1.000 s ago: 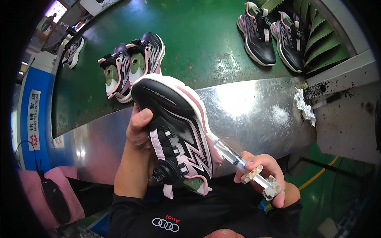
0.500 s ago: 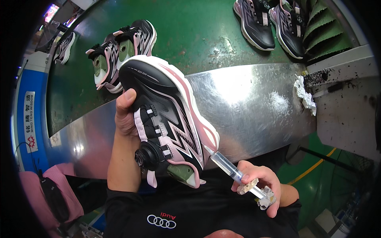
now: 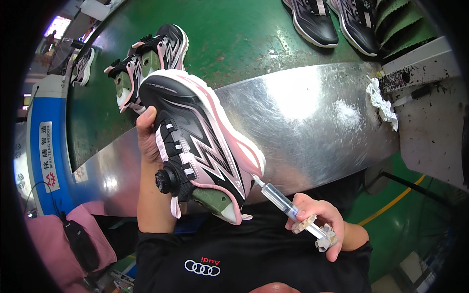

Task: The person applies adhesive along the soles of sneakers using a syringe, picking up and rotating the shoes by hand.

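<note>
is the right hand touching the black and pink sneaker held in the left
Apart. The head view shows a plain gap between the right hand and the sneaker; the hand's clear plastic syringe points across it.

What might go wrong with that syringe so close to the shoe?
The tip of the syringe appears to touch the shoe near its heel; if the right grip slips, it might mark the surface. The left grip holds the shoe raised toward its front, so the heel might wobble.
</note>
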Available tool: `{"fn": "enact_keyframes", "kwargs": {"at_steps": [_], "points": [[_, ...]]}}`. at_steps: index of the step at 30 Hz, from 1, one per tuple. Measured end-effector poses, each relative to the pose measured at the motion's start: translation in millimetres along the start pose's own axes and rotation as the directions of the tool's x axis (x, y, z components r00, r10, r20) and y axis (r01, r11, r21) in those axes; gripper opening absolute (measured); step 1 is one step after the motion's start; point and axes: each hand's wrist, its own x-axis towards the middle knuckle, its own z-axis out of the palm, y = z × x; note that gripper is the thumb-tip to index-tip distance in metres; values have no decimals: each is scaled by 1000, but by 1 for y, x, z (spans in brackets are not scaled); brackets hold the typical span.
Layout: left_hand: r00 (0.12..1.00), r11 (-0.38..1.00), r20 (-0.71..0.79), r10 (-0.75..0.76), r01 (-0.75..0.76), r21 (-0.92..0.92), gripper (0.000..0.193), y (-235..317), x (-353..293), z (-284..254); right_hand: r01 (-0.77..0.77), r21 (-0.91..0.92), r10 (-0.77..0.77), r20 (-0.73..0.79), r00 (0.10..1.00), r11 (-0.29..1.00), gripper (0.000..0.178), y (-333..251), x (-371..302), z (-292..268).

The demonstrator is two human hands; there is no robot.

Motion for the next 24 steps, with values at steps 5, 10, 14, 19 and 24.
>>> {"fn": "enact_keyframes", "kwargs": {"at_steps": [5,10,14,19,24], "points": [[996,995,-83,26,-18,98,49,8,-11,5,21,44,-21,-7,1000,999,90,7,-3,-5],[984,949,-174,43,14,316,51,36,-31,-36,-10,90,10,6,1000,996,91,11,2,-7],[968,897,-220,124,-14,443,46,46,-47,-52,18,62,-18,-1,1000,998,91,14,7,-10],[953,806,-274,130,59,589,47,57,-70,-61,51,-85,-48,36,998,995,87,18,19,-13],[952,762,-268,145,66,644,54,54,-85,-56,85,-227,-69,78,995,970,82,15,26,-15]]}}
